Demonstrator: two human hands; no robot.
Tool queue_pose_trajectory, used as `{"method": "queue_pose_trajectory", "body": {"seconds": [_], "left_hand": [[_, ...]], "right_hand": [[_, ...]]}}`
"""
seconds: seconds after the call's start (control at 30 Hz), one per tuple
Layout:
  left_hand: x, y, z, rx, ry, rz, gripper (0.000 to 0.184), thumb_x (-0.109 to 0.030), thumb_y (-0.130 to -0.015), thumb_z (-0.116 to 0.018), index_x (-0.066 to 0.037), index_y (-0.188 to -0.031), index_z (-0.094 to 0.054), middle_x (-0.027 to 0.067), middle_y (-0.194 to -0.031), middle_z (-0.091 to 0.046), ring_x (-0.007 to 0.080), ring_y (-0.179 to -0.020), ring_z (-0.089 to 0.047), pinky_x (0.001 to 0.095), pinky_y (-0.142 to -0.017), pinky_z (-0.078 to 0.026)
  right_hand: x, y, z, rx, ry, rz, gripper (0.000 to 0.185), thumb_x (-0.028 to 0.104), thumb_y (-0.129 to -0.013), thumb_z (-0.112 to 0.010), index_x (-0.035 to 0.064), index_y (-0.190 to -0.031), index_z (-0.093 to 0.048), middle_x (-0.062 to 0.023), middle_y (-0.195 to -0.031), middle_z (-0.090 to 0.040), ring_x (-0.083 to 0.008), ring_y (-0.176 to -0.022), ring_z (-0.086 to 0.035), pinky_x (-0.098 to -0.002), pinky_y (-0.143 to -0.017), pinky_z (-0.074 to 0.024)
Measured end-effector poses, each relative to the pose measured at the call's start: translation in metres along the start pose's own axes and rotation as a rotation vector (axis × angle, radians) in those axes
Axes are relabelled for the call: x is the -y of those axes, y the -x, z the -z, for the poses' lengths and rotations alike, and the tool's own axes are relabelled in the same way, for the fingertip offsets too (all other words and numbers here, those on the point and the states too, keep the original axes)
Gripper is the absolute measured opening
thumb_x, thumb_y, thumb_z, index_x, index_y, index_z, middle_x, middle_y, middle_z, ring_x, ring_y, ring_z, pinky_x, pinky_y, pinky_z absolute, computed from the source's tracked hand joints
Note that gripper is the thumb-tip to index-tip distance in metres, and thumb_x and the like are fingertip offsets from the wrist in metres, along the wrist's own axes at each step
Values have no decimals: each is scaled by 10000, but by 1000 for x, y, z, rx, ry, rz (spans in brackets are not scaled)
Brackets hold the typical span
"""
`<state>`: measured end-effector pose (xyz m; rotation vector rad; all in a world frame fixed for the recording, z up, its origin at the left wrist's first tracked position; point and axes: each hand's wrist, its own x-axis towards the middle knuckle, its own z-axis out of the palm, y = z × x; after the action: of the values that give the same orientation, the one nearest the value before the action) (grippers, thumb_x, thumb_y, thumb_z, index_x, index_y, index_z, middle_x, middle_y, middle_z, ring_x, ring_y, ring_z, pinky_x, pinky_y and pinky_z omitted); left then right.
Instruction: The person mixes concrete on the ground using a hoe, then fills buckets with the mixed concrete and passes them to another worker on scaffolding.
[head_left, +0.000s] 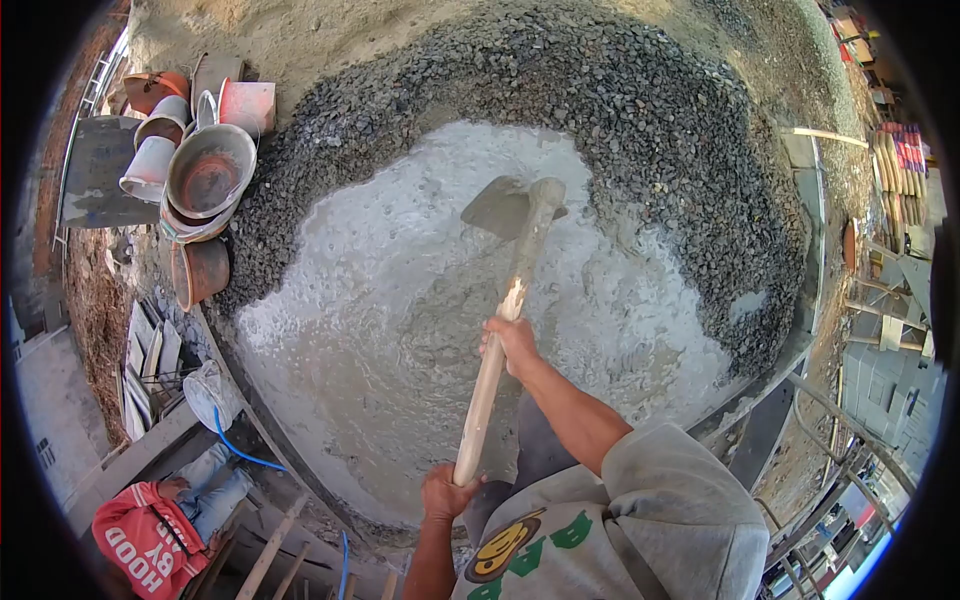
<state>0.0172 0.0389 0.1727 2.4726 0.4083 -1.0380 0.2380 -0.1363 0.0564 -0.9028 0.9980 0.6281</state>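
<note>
A hoe [495,370] with a long wooden handle slants across the middle of the view. Its wide metal blade [497,208], coated in grey, rests at the wet cement mix [400,250]; its lower edge is partly hidden. My right hand [512,342] is wrapped round the handle about midway along. Closer to my body, my left hand [447,491] grips the handle's lower end. Dark gravel [690,170] rings the far and right sides of the grey, watery mix.
Stacked buckets and basins [212,172] stand at the left beside the gravel. A white bucket [212,392] with a blue hose [245,455] is at the lower left. Near it is a person in a red hoodie [150,540]. Metal railings [850,450] stand at the right.
</note>
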Motion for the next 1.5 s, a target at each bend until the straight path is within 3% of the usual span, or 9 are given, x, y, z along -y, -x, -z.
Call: {"method": "queue_pose_trajectory", "body": {"seconds": [0.13, 0.3, 0.33, 0.5, 0.7, 0.83, 1.17, 1.4, 1.5], "left_hand": [[-105, -89, 61, 156, 288, -166, 558, -579, -671, -713, -51, -835, -637, 135, -833, -624, 339, -787, -608, 422, -717, -480], [-166, -105, 79, -62, 739, -404, 414, -484, -806, -638, -107, -971, -673, 139, -930, -655, 297, -822, -632, 383, -737, -492], [-165, -102, 83, -43, 659, -360, 404, -464, -821, -632, -95, -981, -672, 138, -946, -655, 287, -840, -631, 374, -749, -489], [-86, -77, 102, -101, 418, -133, 352, -395, -852, -619, -75, -985, -679, 125, -948, -665, 251, -846, -638, 339, -756, -487], [7, -44, 135, -518, 514, 47, 315, -323, -850, -625, -37, -967, -686, 146, -877, -680, 248, -798, -649, 338, -718, -490], [44, -14, 137, -746, 711, 139, 317, -307, -856, -620, -21, -979, -682, 146, -844, -684, 219, -771, -642, 325, -710, -482], [135, 14, 16, -756, 866, 482, 347, -298, -848, -629, 20, -976, -677, 120, -823, -684, 180, -751, -621, 318, -696, -477], [162, -34, 39, -813, 971, 453, 342, -294, -850, -628, 29, -951, -679, 95, -766, -660, 144, -675, -594, 311, -633, -470], [138, -42, 86, -780, 1011, 435, 326, -290, -854, -625, 27, -907, -679, 67, -708, -640, 134, -647, -584, 305, -597, -458]], "right_hand": [[127, -15, 38, -92, -124, 346, 194, 140, -769, -632, 16, -860, -514, -88, -735, -517, -214, -530, -556, -365, -453, -484], [200, 3, 99, -160, -125, 359, 198, 181, -773, -624, 43, -874, -525, -72, -720, -513, -220, -547, -529, -379, -501, -481], [206, 11, 109, -138, -116, 336, 191, 178, -770, -618, 52, -875, -519, -73, -717, -512, -215, -543, -519, -373, -503, -480], [228, 54, 179, -79, -254, 286, 142, 164, -770, -585, 81, -844, -497, -77, -713, -523, -211, -543, -517, -355, -506, -481], [244, 115, 200, -136, -282, 464, 172, 189, -787, -579, 81, -920, -559, -63, -765, -593, -218, -624, -587, -345, -514, -500], [259, 122, 199, -243, -241, 403, 204, 242, -822, -564, 97, -963, -582, -53, -828, -621, -225, -641, -592, -348, -534, -516], [244, 133, 162, -315, 51, 475, 301, 325, -804, -530, 50, -913, -583, -89, -730, -588, -220, -579, -580, -325, -493, -494], [234, 138, 152, -436, 66, 537, 405, 414, -830, -534, 34, -959, -592, -95, -738, -586, -219, -555, -575, -324, -483, -492], [233, 143, 149, -553, 105, 589, 481, 464, -825, -577, 20, -1008, -594, -112, -801, -588, -227, -548, -564, -329, -483, -498]]}}
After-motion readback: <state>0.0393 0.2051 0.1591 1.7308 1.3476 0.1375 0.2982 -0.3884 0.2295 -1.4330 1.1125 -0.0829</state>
